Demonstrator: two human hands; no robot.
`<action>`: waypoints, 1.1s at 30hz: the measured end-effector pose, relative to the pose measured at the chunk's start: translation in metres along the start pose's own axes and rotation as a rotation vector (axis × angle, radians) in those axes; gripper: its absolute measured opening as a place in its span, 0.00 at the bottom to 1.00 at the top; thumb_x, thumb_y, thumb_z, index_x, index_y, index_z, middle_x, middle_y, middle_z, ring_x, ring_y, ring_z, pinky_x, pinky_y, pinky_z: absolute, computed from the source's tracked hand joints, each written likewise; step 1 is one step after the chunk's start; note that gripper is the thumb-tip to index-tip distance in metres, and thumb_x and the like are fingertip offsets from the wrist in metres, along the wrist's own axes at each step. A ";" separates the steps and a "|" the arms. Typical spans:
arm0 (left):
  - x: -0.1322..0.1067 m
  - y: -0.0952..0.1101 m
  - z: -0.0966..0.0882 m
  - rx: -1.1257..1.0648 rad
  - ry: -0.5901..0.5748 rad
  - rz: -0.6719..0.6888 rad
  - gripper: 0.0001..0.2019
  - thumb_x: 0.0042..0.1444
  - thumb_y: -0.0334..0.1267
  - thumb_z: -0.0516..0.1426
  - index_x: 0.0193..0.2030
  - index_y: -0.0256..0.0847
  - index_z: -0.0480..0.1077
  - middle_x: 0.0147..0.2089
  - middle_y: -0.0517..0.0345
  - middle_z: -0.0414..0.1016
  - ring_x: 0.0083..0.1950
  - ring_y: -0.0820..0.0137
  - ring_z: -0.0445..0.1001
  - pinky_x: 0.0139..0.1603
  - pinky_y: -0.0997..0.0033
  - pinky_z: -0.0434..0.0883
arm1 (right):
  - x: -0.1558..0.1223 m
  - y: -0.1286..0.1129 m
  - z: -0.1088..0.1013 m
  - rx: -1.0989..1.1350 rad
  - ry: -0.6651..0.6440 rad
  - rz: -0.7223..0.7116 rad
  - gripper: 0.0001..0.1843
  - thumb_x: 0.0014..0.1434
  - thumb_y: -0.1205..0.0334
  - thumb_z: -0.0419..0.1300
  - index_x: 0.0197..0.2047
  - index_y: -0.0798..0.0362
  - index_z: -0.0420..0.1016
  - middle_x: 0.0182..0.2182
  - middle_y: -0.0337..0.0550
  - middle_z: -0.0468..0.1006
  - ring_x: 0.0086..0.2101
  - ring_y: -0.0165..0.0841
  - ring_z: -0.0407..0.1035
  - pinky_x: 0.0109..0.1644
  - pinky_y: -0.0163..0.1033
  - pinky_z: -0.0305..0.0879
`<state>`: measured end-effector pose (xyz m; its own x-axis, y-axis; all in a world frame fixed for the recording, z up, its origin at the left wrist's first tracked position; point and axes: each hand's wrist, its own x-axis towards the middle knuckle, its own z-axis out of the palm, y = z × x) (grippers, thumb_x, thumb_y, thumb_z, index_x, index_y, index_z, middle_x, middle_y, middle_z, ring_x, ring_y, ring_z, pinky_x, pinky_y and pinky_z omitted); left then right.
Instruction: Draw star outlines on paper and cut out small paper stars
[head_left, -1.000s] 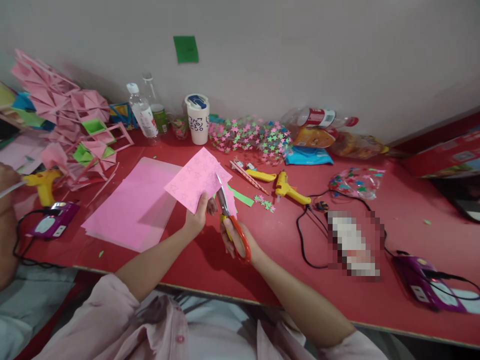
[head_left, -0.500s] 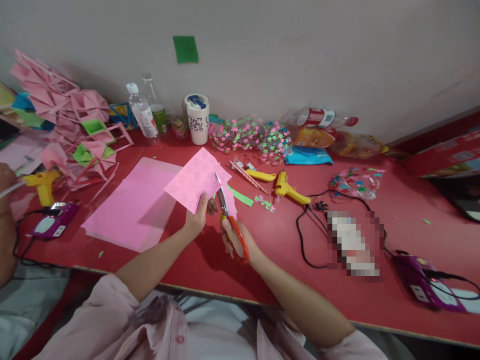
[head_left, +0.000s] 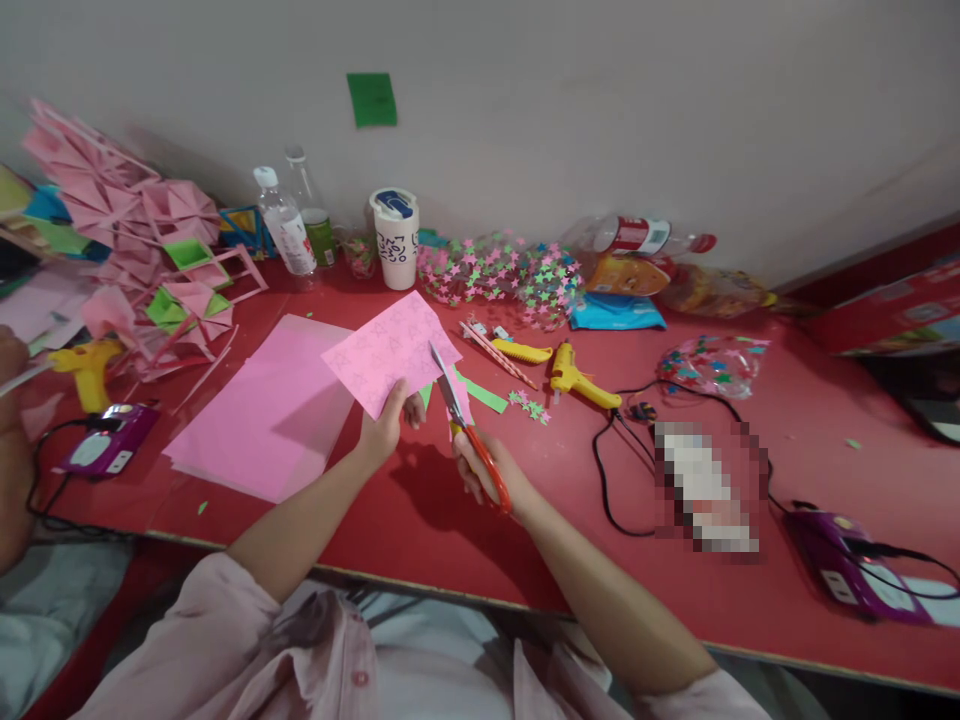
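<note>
My left hand point(head_left: 386, 425) grips the lower edge of a pink sheet of paper point(head_left: 382, 350) with faint star outlines drawn on it. The thumb lies on top and most fingers are underneath. In my right hand point(head_left: 491, 465) is a pair of scissors point(head_left: 480, 450) with red-orange handles. Their blades point up and left, lying against the right edge of the sheet. A further piece of pink paper shows just behind the blades. Green paper strips point(head_left: 484, 392) and small cut stars point(head_left: 529, 405) lie on the table to the right.
Pink sheets point(head_left: 255, 410) are stacked at left. A yellow glue gun point(head_left: 581, 378), a yellow cutter point(head_left: 523, 350) and striped straws point(head_left: 499, 355) lie right. Behind stand a white cup point(head_left: 395, 240) and bottles point(head_left: 286, 230). Another person's arm point(head_left: 11, 450) is at far left.
The pink sheet and my left hand have shifted slightly left. My right hand with the scissors has moved a little to the right, and the blades look closer together.
</note>
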<state>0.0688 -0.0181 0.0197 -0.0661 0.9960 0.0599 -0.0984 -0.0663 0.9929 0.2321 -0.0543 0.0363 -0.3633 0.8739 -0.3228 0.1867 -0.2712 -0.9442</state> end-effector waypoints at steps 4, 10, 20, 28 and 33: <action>0.001 0.000 -0.001 0.007 -0.034 -0.020 0.29 0.57 0.58 0.45 0.15 0.40 0.66 0.16 0.58 0.65 0.18 0.75 0.63 0.24 0.71 0.64 | 0.001 -0.002 -0.005 -0.008 -0.022 -0.006 0.26 0.55 0.33 0.49 0.29 0.50 0.57 0.10 0.24 0.57 0.09 0.22 0.51 0.16 0.30 0.55; 0.003 -0.001 -0.005 -0.013 -0.035 0.025 0.26 0.58 0.54 0.47 0.15 0.40 0.65 0.15 0.59 0.65 0.18 0.76 0.62 0.23 0.72 0.63 | 0.002 -0.003 -0.011 -0.023 -0.049 -0.017 0.27 0.55 0.32 0.49 0.28 0.50 0.56 0.09 0.24 0.56 0.08 0.22 0.50 0.14 0.30 0.53; 0.006 -0.004 -0.009 -0.032 -0.054 0.016 0.26 0.59 0.52 0.47 0.15 0.40 0.66 0.15 0.59 0.64 0.18 0.77 0.61 0.24 0.72 0.63 | 0.002 -0.002 -0.010 -0.014 -0.013 0.003 0.26 0.54 0.33 0.51 0.28 0.50 0.56 0.09 0.25 0.57 0.08 0.22 0.51 0.12 0.29 0.50; 0.004 -0.004 -0.004 -0.028 -0.052 -0.009 0.25 0.57 0.54 0.48 0.16 0.39 0.65 0.15 0.59 0.66 0.17 0.77 0.62 0.22 0.72 0.62 | 0.005 0.000 -0.010 0.009 -0.049 -0.002 0.28 0.53 0.31 0.50 0.29 0.51 0.58 0.09 0.25 0.57 0.08 0.22 0.52 0.13 0.29 0.52; 0.004 -0.004 -0.005 -0.018 -0.052 -0.004 0.25 0.57 0.53 0.48 0.16 0.39 0.64 0.15 0.60 0.66 0.17 0.77 0.62 0.22 0.73 0.62 | 0.004 -0.001 -0.011 0.005 -0.047 -0.020 0.26 0.55 0.33 0.49 0.28 0.50 0.56 0.09 0.24 0.56 0.08 0.22 0.51 0.13 0.30 0.51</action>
<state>0.0640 -0.0140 0.0157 -0.0144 0.9980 0.0614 -0.1165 -0.0627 0.9912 0.2407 -0.0463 0.0362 -0.4093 0.8595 -0.3062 0.1745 -0.2557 -0.9509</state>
